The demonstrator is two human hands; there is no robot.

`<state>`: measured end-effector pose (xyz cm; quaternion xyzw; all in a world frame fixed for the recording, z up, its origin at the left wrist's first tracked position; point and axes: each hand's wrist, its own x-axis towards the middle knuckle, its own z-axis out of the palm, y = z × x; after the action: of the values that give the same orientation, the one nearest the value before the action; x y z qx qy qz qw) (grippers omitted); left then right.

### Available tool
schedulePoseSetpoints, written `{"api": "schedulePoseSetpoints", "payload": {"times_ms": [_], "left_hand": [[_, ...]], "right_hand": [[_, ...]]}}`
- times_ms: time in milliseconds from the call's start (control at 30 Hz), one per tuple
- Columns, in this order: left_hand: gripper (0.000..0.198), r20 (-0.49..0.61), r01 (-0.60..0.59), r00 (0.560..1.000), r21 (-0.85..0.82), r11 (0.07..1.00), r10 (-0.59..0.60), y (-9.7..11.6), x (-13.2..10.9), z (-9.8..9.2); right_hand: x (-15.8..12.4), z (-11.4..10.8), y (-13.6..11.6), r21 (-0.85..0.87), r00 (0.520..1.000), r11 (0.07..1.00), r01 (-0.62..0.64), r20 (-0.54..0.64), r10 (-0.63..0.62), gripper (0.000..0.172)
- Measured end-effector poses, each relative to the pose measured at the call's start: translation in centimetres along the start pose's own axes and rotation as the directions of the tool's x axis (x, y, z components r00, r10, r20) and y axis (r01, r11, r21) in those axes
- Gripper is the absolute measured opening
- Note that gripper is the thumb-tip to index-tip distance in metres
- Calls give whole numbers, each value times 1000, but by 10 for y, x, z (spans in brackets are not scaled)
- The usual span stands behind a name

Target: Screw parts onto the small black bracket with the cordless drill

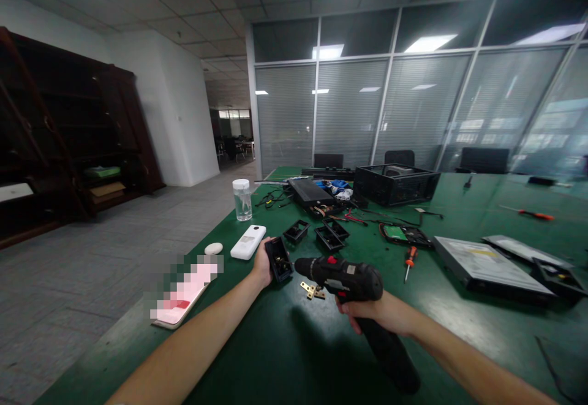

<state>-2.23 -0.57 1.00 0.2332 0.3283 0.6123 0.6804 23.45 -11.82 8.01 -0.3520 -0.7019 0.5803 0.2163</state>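
My left hand [262, 265] grips a small black open box [278, 260] by its left side, tilted so its hollow inside faces the drill. Some small metal bits show inside it, too small to name. My right hand [367, 308] is wrapped round the handle of a black cordless drill [351, 279] with red details. The drill's chuck points left at the box; whether its bit touches anything inside I cannot tell. Several brass-coloured metal plates [312, 291] lie on the table just below the chuck. Beyond my left hand stand more black open boxes [329, 238].
On the green table [257, 356] are a white power bank [248, 242], a lidded clear jar [242, 201], an orange screwdriver [410, 260], a flat silver drive [491, 270], a green circuit board [395, 233] and a black computer case [397, 184]. Cables lie at the back.
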Motion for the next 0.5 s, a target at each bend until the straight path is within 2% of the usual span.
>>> {"api": "schedulePoseSetpoints", "payload": {"times_ms": [500], "left_hand": [[27,-20,1,1000,-43,999,-2,3,-7,7]], "right_hand": [[0,-2,8,1,1000,1000,-16,-7,16,13]]}}
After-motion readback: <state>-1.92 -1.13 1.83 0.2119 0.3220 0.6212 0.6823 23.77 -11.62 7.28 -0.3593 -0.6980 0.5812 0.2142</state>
